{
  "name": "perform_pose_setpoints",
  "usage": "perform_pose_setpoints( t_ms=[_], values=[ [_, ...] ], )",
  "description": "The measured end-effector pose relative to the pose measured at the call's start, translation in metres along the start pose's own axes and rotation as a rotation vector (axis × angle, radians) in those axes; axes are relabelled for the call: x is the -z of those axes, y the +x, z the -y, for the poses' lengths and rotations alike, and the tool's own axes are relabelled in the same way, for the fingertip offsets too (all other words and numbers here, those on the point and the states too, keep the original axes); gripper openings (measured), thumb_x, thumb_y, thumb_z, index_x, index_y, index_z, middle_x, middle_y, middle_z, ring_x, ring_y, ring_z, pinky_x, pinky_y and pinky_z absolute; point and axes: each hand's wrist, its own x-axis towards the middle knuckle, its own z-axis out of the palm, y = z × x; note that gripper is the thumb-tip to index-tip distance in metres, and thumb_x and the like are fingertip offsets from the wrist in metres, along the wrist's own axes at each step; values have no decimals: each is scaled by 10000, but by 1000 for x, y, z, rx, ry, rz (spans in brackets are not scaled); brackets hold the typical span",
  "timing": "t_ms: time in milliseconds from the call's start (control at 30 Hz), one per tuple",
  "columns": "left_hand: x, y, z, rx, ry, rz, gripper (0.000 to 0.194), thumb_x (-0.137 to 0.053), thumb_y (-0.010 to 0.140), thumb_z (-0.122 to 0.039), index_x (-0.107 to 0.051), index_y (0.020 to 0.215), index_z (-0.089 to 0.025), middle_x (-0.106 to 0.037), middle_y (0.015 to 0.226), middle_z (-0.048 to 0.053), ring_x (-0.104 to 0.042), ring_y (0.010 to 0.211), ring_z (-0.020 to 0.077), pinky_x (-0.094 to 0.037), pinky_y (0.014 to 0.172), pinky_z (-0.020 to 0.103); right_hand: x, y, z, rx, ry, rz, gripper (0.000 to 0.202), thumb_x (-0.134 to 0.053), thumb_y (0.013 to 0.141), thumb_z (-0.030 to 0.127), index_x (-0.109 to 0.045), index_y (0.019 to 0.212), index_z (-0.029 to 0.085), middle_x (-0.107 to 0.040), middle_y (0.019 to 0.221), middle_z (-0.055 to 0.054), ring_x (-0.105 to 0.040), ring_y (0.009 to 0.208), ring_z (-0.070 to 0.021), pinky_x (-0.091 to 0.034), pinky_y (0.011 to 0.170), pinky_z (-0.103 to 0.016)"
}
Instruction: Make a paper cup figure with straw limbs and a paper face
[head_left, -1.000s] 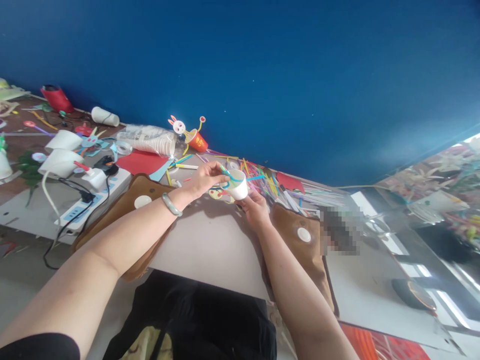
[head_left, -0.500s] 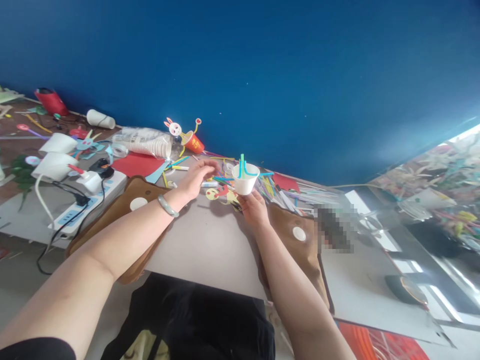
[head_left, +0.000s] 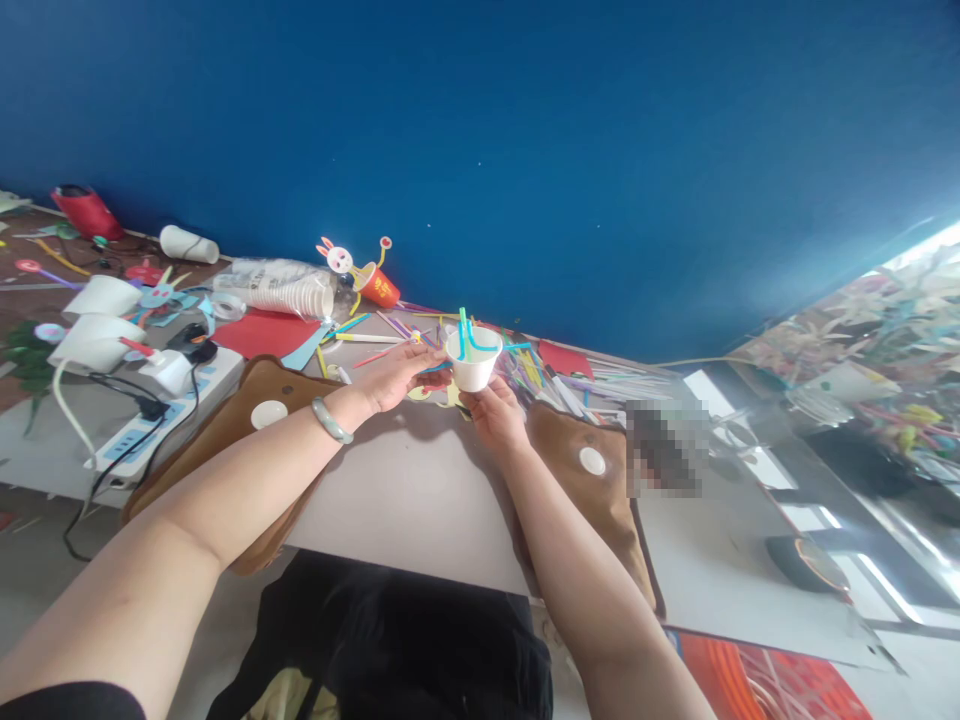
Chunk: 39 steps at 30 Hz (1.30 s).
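A white paper cup (head_left: 474, 372) is held up over the table, upright or nearly so. Blue and green bendy straws (head_left: 466, 335) stick out of its mouth, one bent sideways to the right. My right hand (head_left: 498, 412) grips the cup from below, fingers closed at its base. At the cup's left side, my left hand (head_left: 401, 377) has its fingers on the wall near the rim. Behind the hands, loose coloured straws (head_left: 394, 325) lie scattered. Paper cut-outs just below the cup are partly hidden by my hands.
Brown cushions (head_left: 592, 505) lie under both forearms. To the left are a power strip (head_left: 161, 425) with plugs, a bagged stack of paper cups (head_left: 277, 290) and red paper (head_left: 266, 335). A red cup with a rabbit cut-out (head_left: 379, 285) leans near the blue wall (head_left: 480, 150).
My left hand has moved right to the cup and closed in on its side. The view has shifted slightly; the right hand still holds the cup.
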Motion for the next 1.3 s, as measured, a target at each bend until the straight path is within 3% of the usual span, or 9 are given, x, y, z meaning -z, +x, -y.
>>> perform_pose_setpoints(
  t_ms=[267, 567, 967, 1167, 1300],
  values=[
    [2, -3, 1, 25, -13, 98, 355, -890, 669, -436, -671, 694, -157, -733, 835, 60, -671, 844, 177, -489, 804, 336, -4, -5, 4, 21, -15, 40, 324, -896, 602, 381, -624, 707, 240, -717, 843, 12, -681, 843, -160, -583, 799, -288],
    [-5, -10, -11, 5, -22, 140, 345, -855, 717, -401, -608, 662, -168, -619, 666, 13, -505, 594, 102, -365, 589, 276, -7, -6, 5, 67, 16, 59, 342, -915, 605, 382, -624, 716, 241, -688, 785, 34, -669, 804, -138, -585, 828, -296],
    [-7, -14, -21, 29, -8, 126, 342, -844, 717, -364, -570, 649, -171, -718, 791, 54, -665, 763, 170, -463, 719, 308, -6, -7, 8, 86, 9, 43, 379, -921, 573, 435, -636, 739, 248, -712, 819, 17, -680, 814, -156, -592, 859, -320],
    [-2, -11, -15, 41, -19, 156, 255, -819, 733, -334, -636, 701, -160, -746, 869, 90, -705, 839, 205, -501, 852, 365, -7, -7, 7, 91, -1, 30, 389, -919, 572, 448, -636, 748, 248, -715, 833, 8, -686, 836, -173, -591, 869, -345],
    [0, -5, -12, 48, -109, 141, 255, -761, 759, -402, -697, 775, -155, -759, 911, 110, -716, 879, 238, -522, 842, 382, -7, -7, 7, 87, 25, 33, 381, -926, 572, 423, -634, 739, 245, -707, 803, 20, -682, 809, -156, -588, 869, -329]
  ],
)
